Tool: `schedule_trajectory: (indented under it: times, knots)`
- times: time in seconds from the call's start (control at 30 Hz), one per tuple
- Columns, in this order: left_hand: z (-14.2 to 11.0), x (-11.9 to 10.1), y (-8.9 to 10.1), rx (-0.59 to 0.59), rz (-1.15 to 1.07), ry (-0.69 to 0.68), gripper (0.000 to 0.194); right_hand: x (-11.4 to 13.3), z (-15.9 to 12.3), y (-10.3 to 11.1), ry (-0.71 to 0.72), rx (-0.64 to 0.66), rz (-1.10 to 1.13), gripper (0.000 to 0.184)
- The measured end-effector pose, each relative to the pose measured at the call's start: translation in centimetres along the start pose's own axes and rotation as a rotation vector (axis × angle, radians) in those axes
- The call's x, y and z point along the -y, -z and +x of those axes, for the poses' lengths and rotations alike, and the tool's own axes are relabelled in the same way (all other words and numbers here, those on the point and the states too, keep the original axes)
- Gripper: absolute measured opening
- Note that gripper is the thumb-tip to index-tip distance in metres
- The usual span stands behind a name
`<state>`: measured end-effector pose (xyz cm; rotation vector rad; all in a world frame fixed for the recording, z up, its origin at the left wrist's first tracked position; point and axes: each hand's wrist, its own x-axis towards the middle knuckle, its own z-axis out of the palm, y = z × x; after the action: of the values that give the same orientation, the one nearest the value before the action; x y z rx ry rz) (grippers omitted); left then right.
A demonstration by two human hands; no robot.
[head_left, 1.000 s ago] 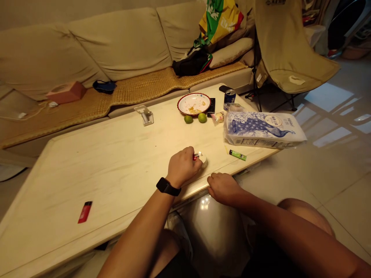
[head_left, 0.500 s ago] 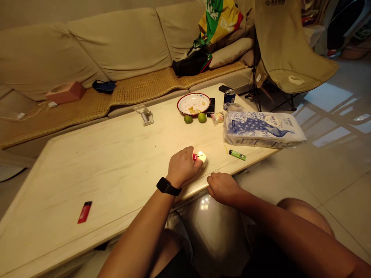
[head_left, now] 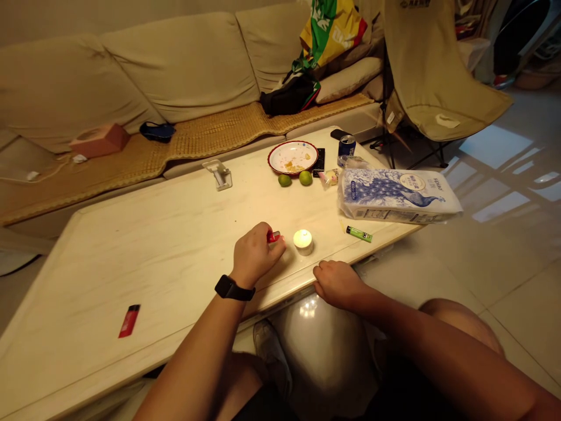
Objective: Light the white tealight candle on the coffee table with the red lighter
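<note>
"Squat white cylindrical candle (head_left: 303, 242): how is it likely to be handling, and where is it sitting?"

"It is standing upright on the pale, faintly streaked table (head_left: 175, 245), just below and right of the frame's centre. I am guessing light, firm and waxy-smooth, perhaps softening on top, so low on its sides, away from the glow, is seeming the safest hold"

"And what is it looking like?"

"Its round top is glowing bright yellow, washing out any flame shape, while its short side is showing paler below"

"What are the hands doing?"

"They are resting apart. The left hand (head_left: 256, 251), near mid-frame, is clamping a small red metal-topped lighter (head_left: 274, 237), left of the candle and not touching it. The right hand (head_left: 336, 283), lower and further right, is curling its fingers at the table's near edge; whether it is gripping, I cannot tell"
</note>
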<state>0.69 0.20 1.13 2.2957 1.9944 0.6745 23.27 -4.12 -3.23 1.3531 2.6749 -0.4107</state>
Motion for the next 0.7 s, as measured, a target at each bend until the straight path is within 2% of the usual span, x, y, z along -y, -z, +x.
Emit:
schedule_trajectory:
  times: [0.37, 0.7]
  knots:
    - [-0.4, 1.3, 0.8, 0.014, 0.02, 0.077, 0.022, 0.0, -0.1, 0.3, -0.003, -0.004, -0.002, 0.025]
    - [-0.6, 1.6, 0.9, 0.0, -0.008, 0.081, 0.022, 0.1, -0.1, 0.8, -0.016, 0.046, -0.018, 0.026]
